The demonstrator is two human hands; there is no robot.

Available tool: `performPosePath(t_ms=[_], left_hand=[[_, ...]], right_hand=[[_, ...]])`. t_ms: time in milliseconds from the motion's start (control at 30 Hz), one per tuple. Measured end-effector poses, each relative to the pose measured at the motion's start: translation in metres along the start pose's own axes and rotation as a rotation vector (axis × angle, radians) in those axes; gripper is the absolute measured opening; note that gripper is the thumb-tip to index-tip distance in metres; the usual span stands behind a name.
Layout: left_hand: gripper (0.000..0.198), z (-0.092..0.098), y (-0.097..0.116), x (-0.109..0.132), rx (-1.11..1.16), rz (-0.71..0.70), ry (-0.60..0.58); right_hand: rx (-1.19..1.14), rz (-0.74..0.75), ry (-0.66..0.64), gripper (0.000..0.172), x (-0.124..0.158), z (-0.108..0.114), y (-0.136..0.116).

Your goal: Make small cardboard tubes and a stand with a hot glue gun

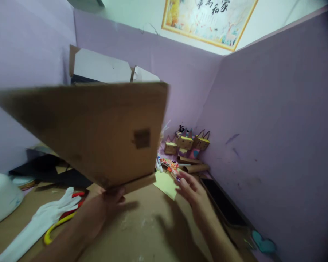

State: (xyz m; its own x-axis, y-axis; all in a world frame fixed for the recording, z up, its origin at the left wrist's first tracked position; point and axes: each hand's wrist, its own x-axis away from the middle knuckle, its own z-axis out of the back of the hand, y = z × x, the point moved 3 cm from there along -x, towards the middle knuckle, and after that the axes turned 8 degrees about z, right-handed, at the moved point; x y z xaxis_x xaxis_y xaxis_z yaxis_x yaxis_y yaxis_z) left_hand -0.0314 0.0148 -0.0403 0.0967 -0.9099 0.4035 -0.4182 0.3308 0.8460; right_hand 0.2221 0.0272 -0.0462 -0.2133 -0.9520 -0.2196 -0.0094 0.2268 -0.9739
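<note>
A large brown cardboard panel (109,131) with a small dark square on it stands tilted in front of me. A narrow folded strip runs along its lower edge. My left hand (106,203) grips that lower edge, some of its fingers hidden by the board. Apart from the cardboard, my right hand (192,191) is raised over the table with its fingers spread and nothing visible in them. Just beyond its fingertips lie a pale yellow sheet (166,185) and a colourful patterned item (170,165).
White gloves (46,214) and a yellow curved handle (57,227) lie at left beside a white rounded container (2,198). Small cardboard boxes with pointed ears (186,142) and cardboard tubes (194,168) sit at the back. A black tray (224,202) lies along the right wall.
</note>
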Motion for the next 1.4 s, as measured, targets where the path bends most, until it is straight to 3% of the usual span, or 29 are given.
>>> performPosePath(t_ms=[100,200,267,433,600,767,867,1000,1167,1400], left_hand=[[0.011,0.012,0.01,-0.009,0.027,-0.033,0.026],[0.016,0.015,0.016,-0.011,0.047,-0.075,0.039],[0.019,0.012,0.015,-0.009,0.055,-0.06,0.021],[0.027,0.009,0.007,-0.009,0.029,-0.034,0.009],[0.022,0.01,0.002,-0.012,-0.015,-0.021,-0.076],[0.019,0.007,0.003,-0.008,0.106,0.051,-0.097],[0.021,0.007,0.002,-0.009,0.122,0.082,-0.078],[0.024,0.009,-0.003,-0.012,0.092,0.066,-0.1],[0.027,0.005,-0.007,-0.013,-0.062,0.008,-0.186],[0.02,0.007,-0.007,-0.014,0.062,0.047,-0.091]], right_hand=[[0.53,0.078,0.044,0.046,-0.033,0.046,-0.017],[0.692,0.034,0.026,0.037,-0.06,0.064,-0.015],[0.771,-0.011,-0.026,0.028,-0.075,0.055,-0.002],[0.878,-0.127,-0.135,0.03,-0.097,0.01,0.035],[0.808,-0.271,-0.156,0.02,-0.104,-0.004,0.047],[0.56,-0.295,-0.119,0.022,-0.086,-0.013,0.035],[0.378,-0.203,-0.088,0.024,-0.06,-0.018,0.019],[0.131,-0.011,-0.041,0.045,-0.012,-0.015,-0.001],[0.095,-0.019,-0.155,0.04,0.036,-0.008,-0.004],[0.167,0.029,-0.141,0.03,0.039,-0.002,-0.003]])
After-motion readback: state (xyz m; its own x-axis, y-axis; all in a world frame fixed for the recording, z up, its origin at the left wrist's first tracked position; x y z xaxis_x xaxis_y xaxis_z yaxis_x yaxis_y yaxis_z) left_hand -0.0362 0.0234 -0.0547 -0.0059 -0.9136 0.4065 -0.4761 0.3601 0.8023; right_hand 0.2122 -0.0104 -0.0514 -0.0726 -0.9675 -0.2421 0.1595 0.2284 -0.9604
